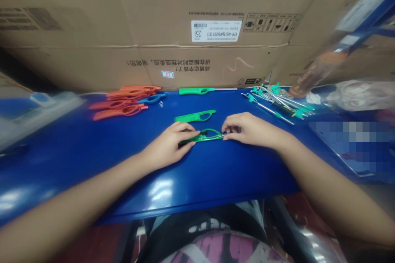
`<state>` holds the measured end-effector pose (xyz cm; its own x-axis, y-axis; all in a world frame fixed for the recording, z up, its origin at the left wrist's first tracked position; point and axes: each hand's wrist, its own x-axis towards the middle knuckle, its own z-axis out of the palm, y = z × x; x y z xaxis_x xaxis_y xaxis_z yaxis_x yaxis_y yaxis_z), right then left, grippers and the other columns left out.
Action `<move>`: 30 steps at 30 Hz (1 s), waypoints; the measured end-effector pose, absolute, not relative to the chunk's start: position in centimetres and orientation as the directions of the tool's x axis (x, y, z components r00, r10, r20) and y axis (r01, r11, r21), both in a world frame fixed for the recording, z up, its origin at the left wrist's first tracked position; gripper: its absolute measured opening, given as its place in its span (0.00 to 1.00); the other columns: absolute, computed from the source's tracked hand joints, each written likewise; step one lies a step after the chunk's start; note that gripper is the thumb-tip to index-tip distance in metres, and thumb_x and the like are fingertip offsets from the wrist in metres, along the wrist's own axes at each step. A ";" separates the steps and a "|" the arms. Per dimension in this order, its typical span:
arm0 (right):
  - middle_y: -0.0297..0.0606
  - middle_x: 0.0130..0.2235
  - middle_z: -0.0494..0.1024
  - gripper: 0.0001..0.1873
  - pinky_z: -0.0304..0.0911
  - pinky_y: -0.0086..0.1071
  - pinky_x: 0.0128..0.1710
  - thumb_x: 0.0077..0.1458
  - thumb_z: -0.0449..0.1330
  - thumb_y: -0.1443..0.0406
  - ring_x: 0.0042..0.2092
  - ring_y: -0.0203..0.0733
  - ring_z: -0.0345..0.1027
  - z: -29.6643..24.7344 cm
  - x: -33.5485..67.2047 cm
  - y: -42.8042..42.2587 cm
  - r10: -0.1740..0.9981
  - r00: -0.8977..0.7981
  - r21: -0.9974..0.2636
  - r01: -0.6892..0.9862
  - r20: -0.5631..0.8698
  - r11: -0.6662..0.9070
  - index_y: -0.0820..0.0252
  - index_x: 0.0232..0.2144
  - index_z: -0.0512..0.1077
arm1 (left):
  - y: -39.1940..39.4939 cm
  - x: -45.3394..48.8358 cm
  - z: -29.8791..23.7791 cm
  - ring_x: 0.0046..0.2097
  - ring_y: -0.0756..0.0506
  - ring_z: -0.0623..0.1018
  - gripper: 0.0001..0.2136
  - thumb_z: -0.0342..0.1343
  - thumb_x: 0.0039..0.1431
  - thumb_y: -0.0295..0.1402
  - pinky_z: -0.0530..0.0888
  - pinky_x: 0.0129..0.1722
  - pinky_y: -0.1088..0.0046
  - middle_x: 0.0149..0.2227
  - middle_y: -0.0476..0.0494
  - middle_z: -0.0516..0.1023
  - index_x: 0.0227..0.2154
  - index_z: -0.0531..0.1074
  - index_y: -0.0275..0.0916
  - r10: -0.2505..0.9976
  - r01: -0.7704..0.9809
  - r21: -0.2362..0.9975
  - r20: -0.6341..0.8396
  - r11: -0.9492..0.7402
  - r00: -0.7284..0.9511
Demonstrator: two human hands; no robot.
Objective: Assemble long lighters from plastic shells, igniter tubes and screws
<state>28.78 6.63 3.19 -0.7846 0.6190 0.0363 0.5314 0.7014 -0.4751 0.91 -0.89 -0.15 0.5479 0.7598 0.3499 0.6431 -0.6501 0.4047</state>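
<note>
One green plastic lighter casing (200, 136) with an open finger loop lies almost flat on the surface, held between both hands near the front of the blue work area. The left hand (168, 146) is curled closed over the casing's left end, its thumb lying along the top edge. The right hand (251, 129) comes in from the other side, nearly closed, and its fingertips (226, 131) pinch the casing's right end. A thin wire or metal part seems to lie along the casing's loop, but it is too small to tell exactly.

Just above the held piece, a second green casing (194, 116) lies loose and untouched, near both hands. Farther back, a green long-nosed lighter (193, 91) with a metal tube lies against the carton. To its left is a heap of orange-red casings (123, 100), overlapping one another, with one blue casing (152, 98) beside it and a few tiny metal bits (161, 104) just next to that. To the right, a tangled pile of metal rods with teal fittings (277, 102) sits near the back edge.

The blue surface (77, 172) is glossy and runs the full width of the view. A large cardboard carton (138, 20) with a white barcode label (216, 31) stands behind it. A transparent plastic bag (361, 95) lies at the far right.
</note>
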 end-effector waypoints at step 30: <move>0.41 0.41 0.78 0.07 0.62 0.33 0.39 0.63 0.60 0.61 0.41 0.42 0.71 2.9 27.9 5.9 0.534 -0.845 -0.488 0.462 0.011 0.741 0.59 0.38 0.75 | -1.6 1.8 -0.1 0.39 0.45 0.78 0.09 0.54 0.66 0.37 0.74 0.42 0.68 0.38 0.45 0.80 0.40 0.76 0.39 0.874 0.660 0.575 0.273 -0.484 0.403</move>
<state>27.89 5.87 2.86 -0.8454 0.5340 0.0113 0.4616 0.7410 -0.4877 1.83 -1.56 -0.06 0.4030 0.8736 0.2728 0.6599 -0.4839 0.5748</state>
